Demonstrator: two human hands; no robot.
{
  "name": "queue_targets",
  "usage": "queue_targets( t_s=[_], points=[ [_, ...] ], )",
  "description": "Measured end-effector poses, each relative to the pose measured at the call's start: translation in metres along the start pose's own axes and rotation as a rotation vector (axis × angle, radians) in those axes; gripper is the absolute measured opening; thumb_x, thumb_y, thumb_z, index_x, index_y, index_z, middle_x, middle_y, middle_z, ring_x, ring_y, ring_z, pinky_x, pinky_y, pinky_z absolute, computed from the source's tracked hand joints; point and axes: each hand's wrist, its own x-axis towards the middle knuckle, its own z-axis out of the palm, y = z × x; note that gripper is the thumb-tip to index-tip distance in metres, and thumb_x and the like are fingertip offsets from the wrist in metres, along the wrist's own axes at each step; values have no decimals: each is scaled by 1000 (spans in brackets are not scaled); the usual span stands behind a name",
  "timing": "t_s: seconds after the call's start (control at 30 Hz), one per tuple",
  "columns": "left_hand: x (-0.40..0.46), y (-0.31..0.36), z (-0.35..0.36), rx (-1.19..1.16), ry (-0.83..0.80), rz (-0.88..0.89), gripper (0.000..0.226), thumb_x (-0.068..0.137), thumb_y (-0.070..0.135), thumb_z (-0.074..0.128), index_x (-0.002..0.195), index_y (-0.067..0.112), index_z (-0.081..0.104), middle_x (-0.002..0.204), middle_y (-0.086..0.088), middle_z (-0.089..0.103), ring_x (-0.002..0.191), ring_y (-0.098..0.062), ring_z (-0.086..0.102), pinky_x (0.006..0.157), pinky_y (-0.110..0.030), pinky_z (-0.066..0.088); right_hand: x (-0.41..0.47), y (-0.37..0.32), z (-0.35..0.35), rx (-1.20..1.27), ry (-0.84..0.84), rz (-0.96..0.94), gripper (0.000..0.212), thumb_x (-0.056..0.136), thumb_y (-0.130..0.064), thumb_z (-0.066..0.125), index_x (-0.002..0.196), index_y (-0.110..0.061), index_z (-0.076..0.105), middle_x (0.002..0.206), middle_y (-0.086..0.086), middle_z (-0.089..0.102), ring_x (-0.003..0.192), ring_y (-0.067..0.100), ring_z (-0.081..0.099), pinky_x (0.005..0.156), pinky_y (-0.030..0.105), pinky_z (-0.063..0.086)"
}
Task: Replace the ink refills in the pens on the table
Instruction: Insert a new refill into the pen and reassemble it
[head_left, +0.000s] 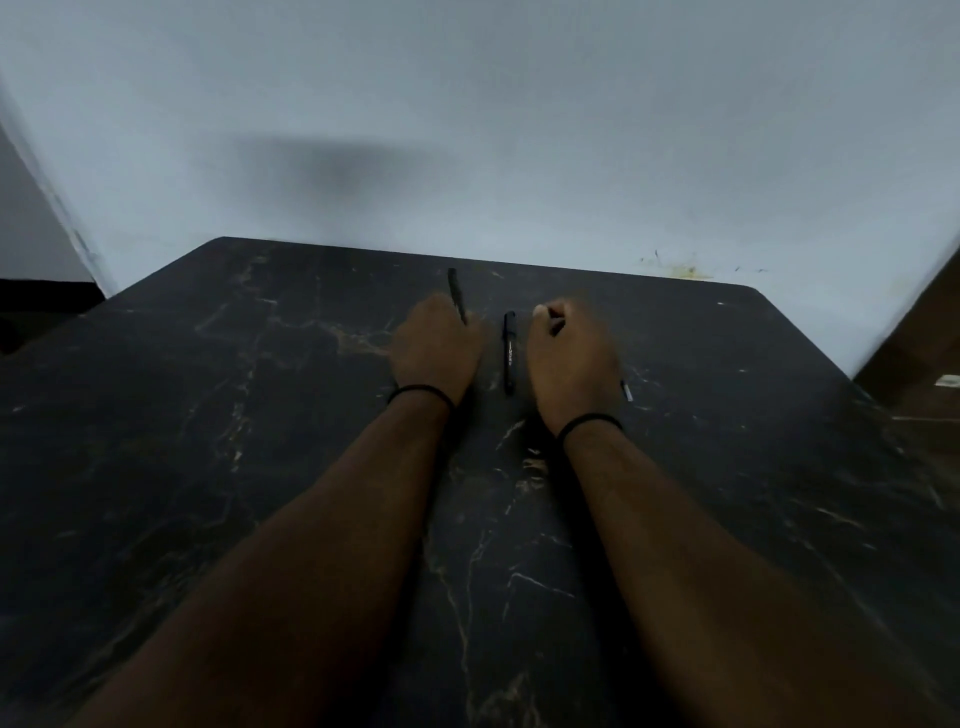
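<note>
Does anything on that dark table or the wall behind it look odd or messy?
Only the wall: a yellowish stain with dark specks just above the table's far right edge. The pen between the hands lies intact.

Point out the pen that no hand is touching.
The capped black pen lying on the table between both hands; the other pen is gripped by the left hand.

Left hand (436, 353) covers most of one pen (456, 293), only the far end pokes out. Right hand (569, 358) hides its own fingers, plus most of a thin stick (627, 391). Whole shot's blurry; worktop (208, 467) cut off below.
</note>
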Motion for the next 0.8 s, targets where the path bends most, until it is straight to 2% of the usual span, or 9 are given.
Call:
queue_targets(
  t_s=[0.07,0.13,0.23,0.3,0.37,0.43,0.53,0.7,0.8],
  points=[
    [-4,4,0,-161,88,89,30,91,41,52,68,23,46,68,5,52,63,-11,53,52,-26,32,2,6,-4,100,49,20,29,103,-37,47,98,-19,69,87,-2,68,80,15,60,70,31,46],
    [-9,10,2,-264,94,224,36,93,41,52,63,27,40,61,8,45,55,-3,45,49,-23,25,4,8,-5,198,61,58,36,103,-42,46,85,-18,65,74,-3,62,67,11,56,62,29,41],
    [-16,20,11,-311,-12,395,28,94,40,53,69,29,47,69,8,50,61,-5,46,56,-28,33,6,7,-6,336,40,99,42,102,-48,48,69,-24,56,56,-6,52,49,-1,49,46,14,33],
    [-19,25,15,-341,-51,463,24,93,38,53,71,30,48,72,8,49,63,-8,46,57,-31,36,8,6,-8,446,26,95,35,101,-44,52,73,-25,60,58,-8,55,49,-5,50,46,10,35],
    [-22,29,17,-352,-59,515,24,92,36,54,70,34,44,69,11,45,62,-4,44,55,-28,33,10,5,-10,516,32,92,28,101,-36,56,81,-19,65,69,-5,65,58,-2,56,53,8,40],
    [-23,29,17,-377,-56,526,22,93,37,52,72,34,46,70,12,47,63,-2,46,55,-25,33,11,5,-13,547,77,107,23,102,-31,57,87,-16,64,74,-3,67,66,7,61,59,15,45],
    [-23,24,15,-477,-7,479,33,100,38,38,78,19,52,71,6,50,67,-8,48,60,-32,41,10,11,-17,476,113,39,18,101,-34,56,96,-17,62,75,-5,65,70,14,65,63,30,51],
    [-22,22,9,-570,142,329,48,100,52,23,81,17,50,66,10,46,63,-1,48,57,-15,34,3,29,-12,61,-65,-200,10,99,-33,58,104,-24,61,83,-6,61,70,11,55,60,26,38],
    [-21,19,7,-534,175,292,43,101,49,25,77,20,47,66,10,45,66,4,48,58,-13,32,1,28,-9,28,-130,-299,3,96,-26,61,98,-26,63,79,-11,57,72,9,54,59,21,37]
  ],
)
